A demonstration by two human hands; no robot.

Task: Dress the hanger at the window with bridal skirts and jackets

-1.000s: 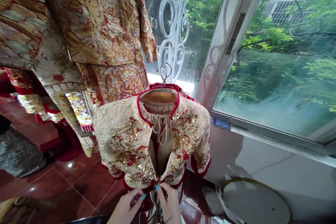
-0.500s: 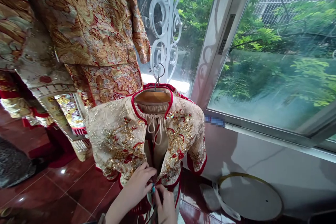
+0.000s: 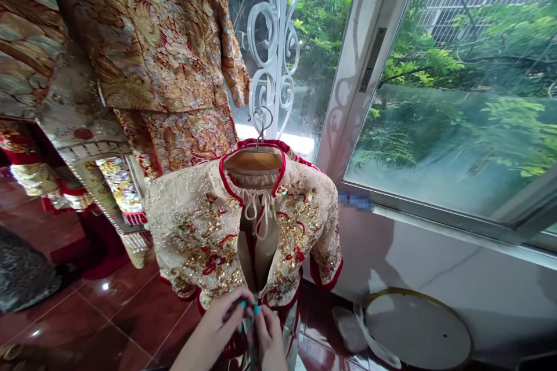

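Note:
A cream jacket (image 3: pixel 195 214) with red trim, gold sequins and red beaded flowers hangs on a hanger (image 3: pixel 260 133). Beneath its parted front shows an inner garment (image 3: pixel 261 255) with a tied drawstring neck. My left hand (image 3: pixel 221 319) is closed at the bottom of the front opening, fingers bent in a pinch on the jacket's edge. Right beside it, my right hand (image 3: pixel 267 330) pinches at the same spot with thumb and finger together. The fingernails look turquoise. Whatever small fastening lies between the fingertips is hidden.
Gold-and-red embroidered garments (image 3: pixel 165 52) hang at the left, close to the jacket. Behind stands a white scrolled window grille (image 3: pixel 263 35), with a sliding window (image 3: pixel 435 127) to the right. A round board (image 3: pixel 418 330) leans by the wall, beside a plastic bag (image 3: pixel 348 324).
Both hands have shifted slightly down at the jacket's hem, and the left fingers have curled in closer to the right ones. The jacket stays hanging in place.

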